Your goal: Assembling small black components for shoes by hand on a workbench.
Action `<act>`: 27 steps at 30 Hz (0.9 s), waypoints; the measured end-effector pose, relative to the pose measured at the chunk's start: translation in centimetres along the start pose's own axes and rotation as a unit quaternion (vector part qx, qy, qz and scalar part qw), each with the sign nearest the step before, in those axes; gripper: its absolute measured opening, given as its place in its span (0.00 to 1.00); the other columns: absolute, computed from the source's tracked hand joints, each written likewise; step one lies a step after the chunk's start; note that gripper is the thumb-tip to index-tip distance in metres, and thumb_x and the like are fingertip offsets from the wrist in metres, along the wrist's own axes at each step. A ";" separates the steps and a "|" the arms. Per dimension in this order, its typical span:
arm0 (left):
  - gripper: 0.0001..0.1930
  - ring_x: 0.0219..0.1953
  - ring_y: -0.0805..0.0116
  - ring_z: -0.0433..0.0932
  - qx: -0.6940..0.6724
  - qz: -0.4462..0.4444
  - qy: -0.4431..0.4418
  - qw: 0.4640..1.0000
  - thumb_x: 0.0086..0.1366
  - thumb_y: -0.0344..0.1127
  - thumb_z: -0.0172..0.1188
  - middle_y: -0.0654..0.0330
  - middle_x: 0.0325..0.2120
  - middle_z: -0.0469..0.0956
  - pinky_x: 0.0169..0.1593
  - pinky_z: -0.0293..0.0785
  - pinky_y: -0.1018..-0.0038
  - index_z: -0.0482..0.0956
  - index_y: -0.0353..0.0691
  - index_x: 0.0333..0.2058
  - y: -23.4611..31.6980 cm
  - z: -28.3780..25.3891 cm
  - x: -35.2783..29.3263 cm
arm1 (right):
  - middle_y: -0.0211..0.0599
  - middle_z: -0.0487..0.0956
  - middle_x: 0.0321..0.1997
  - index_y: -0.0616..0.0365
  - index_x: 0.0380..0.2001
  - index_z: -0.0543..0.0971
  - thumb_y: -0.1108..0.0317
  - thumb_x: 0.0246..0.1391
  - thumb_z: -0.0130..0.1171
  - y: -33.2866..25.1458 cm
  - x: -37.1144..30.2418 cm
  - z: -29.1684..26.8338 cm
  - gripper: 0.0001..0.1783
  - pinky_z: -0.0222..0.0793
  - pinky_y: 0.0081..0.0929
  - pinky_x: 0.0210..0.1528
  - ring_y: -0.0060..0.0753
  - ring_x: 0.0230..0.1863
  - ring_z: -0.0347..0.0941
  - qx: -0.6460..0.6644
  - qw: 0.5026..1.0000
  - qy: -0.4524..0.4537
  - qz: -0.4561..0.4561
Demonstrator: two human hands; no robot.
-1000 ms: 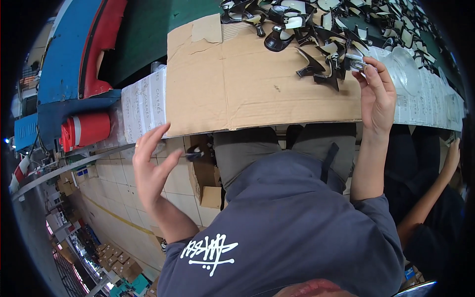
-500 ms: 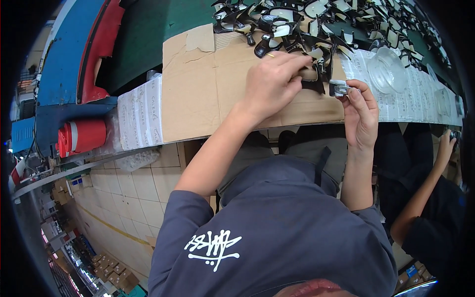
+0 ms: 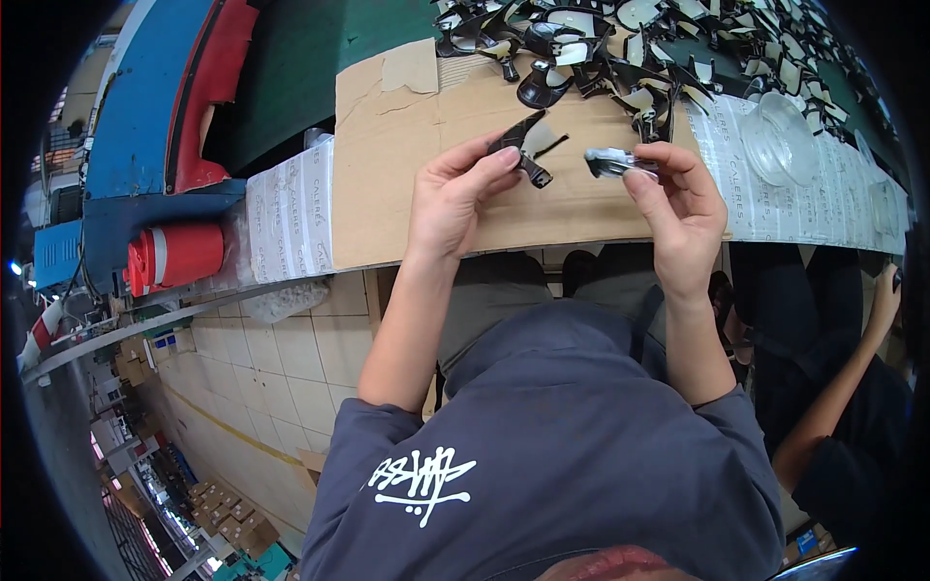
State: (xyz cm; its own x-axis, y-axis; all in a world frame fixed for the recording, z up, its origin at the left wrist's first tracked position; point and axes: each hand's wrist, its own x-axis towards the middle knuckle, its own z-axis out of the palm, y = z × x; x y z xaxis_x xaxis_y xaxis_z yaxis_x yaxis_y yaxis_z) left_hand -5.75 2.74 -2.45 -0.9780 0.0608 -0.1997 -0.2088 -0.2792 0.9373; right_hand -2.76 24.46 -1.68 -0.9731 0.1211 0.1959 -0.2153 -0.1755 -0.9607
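A flat brown cardboard sheet [image 3: 407, 194] is lying before the person, on the near side of a long green table [image 3: 329, 44]. A heap of curved glossy black pieces [image 3: 644, 70] is lying behind it and toward the right, covering its far right part. Right of the sheet, a round clear bowl [image 3: 780, 140] is standing on white printed paper [image 3: 712, 145]. Far left, a red cylindrical bundle [image 3: 194, 254] is sitting before a blue metal housing [image 3: 145, 107]. Above the sheet, the left hand [image 3: 446, 198] is holding a forked black piece [image 3: 513, 137], left of the small shiny dark piece [image 3: 610, 163] in the right hand [image 3: 683, 203].
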 end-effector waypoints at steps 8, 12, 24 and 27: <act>0.15 0.40 0.69 0.82 -0.162 -0.019 -0.035 0.986 0.65 0.27 0.58 0.54 0.40 0.81 0.46 0.80 0.73 0.76 0.30 0.50 -0.1 1.0 -3.4 | 0.33 0.81 0.36 0.59 0.35 0.81 0.76 0.43 0.68 -0.8 0.2 2.8 0.13 0.68 0.24 0.38 0.29 0.36 0.72 -0.234 0.949 -0.028 -0.208; 0.14 0.40 0.70 0.81 -0.142 0.024 -0.025 0.989 0.66 0.27 0.57 0.54 0.41 0.81 0.47 0.80 0.72 0.77 0.31 0.49 -0.1 0.8 -3.7 | 0.31 0.81 0.35 0.59 0.35 0.81 0.76 0.41 0.70 -1.1 -0.2 3.2 0.13 0.67 0.24 0.38 0.29 0.37 0.71 -0.218 0.955 -0.062 -0.191; 0.14 0.37 0.72 0.82 -0.129 0.015 0.006 0.991 0.64 0.28 0.59 0.55 0.38 0.82 0.42 0.81 0.75 0.78 0.30 0.48 0.1 0.6 -3.7 | 0.32 0.78 0.34 0.61 0.36 0.81 0.76 0.43 0.69 -2.6 -0.4 2.0 0.13 0.66 0.22 0.41 0.26 0.36 0.70 -0.136 0.981 -0.055 -0.128; 0.14 0.35 0.73 0.82 -0.117 0.016 0.007 0.993 0.64 0.28 0.60 0.56 0.37 0.82 0.39 0.81 0.78 0.78 0.31 0.47 0.0 0.8 -4.1 | 0.33 0.78 0.34 0.61 0.36 0.81 0.76 0.43 0.69 -1.9 0.2 2.2 0.13 0.66 0.22 0.41 0.26 0.36 0.70 -0.188 0.969 -0.071 -0.145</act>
State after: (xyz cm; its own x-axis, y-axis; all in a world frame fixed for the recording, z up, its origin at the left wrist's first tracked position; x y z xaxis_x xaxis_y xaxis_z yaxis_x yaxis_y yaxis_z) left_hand -1.73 3.29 -1.35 -0.9836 0.0366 -0.1768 -0.1715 -0.4966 0.8509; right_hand -2.73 22.70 0.57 -0.8837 -0.0278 0.4673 -0.4616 0.2176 -0.8600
